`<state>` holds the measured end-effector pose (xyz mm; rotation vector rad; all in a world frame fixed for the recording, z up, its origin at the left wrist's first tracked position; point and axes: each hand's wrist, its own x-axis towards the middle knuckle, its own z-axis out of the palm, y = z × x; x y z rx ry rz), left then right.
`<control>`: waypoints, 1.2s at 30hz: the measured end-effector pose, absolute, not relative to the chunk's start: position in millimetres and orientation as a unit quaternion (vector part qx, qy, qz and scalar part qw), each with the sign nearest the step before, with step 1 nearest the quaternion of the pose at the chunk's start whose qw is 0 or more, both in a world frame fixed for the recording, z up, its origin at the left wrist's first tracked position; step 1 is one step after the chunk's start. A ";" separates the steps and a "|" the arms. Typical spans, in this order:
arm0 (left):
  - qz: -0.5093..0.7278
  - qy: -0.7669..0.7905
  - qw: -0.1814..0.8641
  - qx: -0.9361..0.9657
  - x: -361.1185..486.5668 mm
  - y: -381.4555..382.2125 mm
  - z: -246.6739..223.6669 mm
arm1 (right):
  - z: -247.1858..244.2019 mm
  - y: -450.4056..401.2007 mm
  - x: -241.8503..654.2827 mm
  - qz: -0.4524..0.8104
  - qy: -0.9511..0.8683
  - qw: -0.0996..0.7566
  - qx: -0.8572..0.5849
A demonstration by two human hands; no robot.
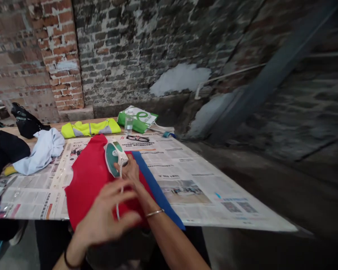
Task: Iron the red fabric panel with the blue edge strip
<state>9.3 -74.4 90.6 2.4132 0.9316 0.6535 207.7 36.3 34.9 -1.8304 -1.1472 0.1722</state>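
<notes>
My right hand [130, 170] grips the white handle of a green-and-white steam iron [113, 158], which rests on a red cloth garment [87, 180] spread over newspaper [186, 180]. A blue fabric strip [154, 191] runs along the garment's right side, next to my right hand. My left hand [104, 213] hovers over the red cloth with fingers spread and holds nothing. The iron's white cord [118, 210] hangs down beside those fingers. The garment's lower edge drops over the table's front edge.
Black-framed glasses [138, 138], a folded yellow hi-vis vest [90, 128], a plastic bottle [128, 122] and a green-and-white bag [136, 119] lie at the far edge. Pale blue cloth [39, 152], black clothing [5, 153] and a black bag [25, 120] sit left. A brick wall [129, 56] stands behind.
</notes>
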 end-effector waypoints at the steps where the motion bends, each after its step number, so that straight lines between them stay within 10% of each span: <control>1: 0.228 0.382 0.189 0.875 8.8 -51.0 87.8 | 36.9 32.3 206.9 0.072 -0.467 0.467 -0.747; 5: 0.118 0.554 0.010 0.824 -4.7 40.9 50.2 | 28.4 -19.3 203.4 0.058 -0.459 0.466 -0.754; 23: 0.076 0.599 -0.036 0.796 -22.1 64.7 1.0 | 50.9 32.3 225.1 0.056 -0.415 0.452 -0.788; 36: 0.060 0.601 -0.015 0.797 -21.6 65.7 2.3 | -3.9 -152.3 199.0 -0.028 -0.445 0.507 -0.738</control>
